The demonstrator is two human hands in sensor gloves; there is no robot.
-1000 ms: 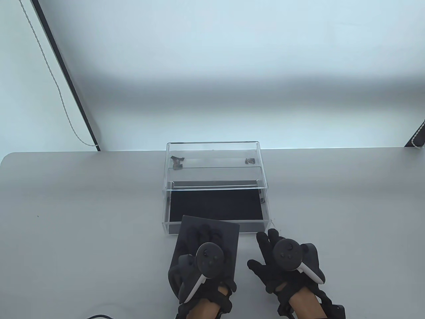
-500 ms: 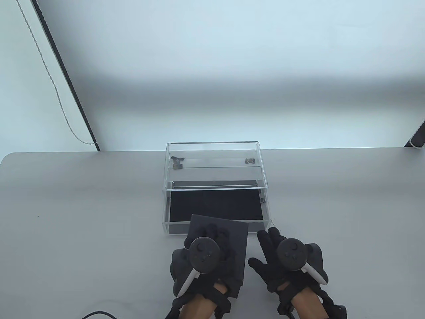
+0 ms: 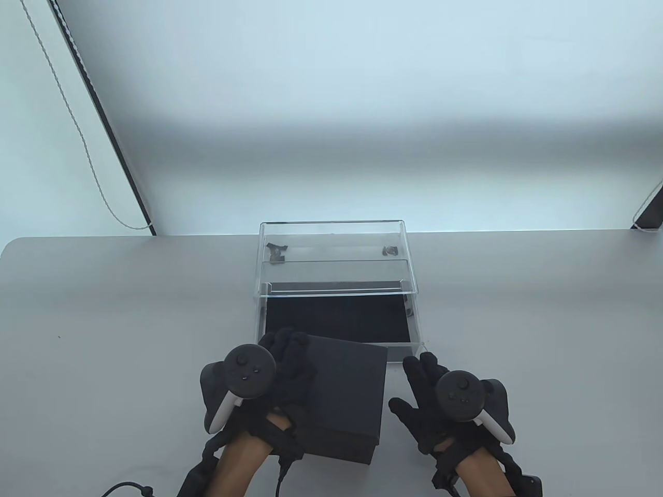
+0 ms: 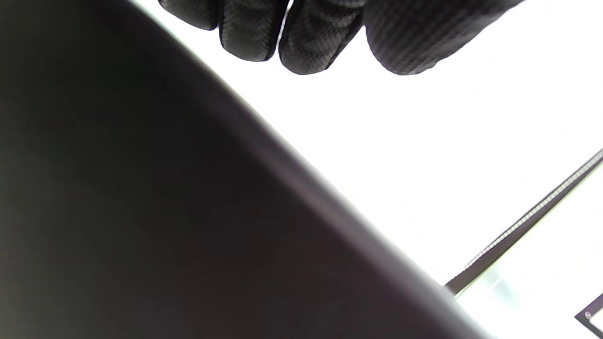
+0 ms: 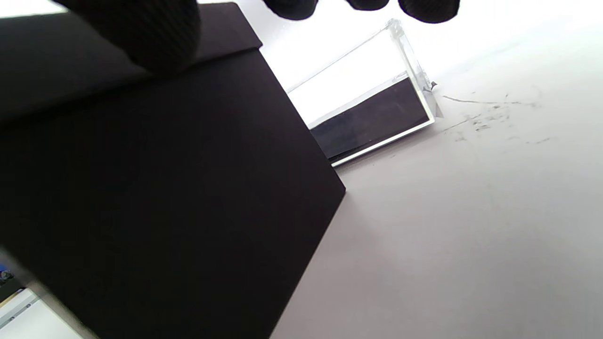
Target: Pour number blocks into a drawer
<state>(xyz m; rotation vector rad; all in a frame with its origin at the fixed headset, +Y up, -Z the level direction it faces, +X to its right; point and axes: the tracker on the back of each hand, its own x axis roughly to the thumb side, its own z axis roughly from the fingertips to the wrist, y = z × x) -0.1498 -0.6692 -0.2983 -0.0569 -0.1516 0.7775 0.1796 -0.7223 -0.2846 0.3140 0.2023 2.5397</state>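
Left hand (image 3: 259,378) grips the dark box (image 3: 344,396) before the clear drawer (image 3: 336,321); right hand (image 3: 440,409) hovers beside, fingers spread.

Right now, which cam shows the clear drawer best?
Table view: the whole clear drawer, pulled out of its case with its black liner visible. Right wrist view catches only one front corner past the black box. Left wrist view shows none of it.
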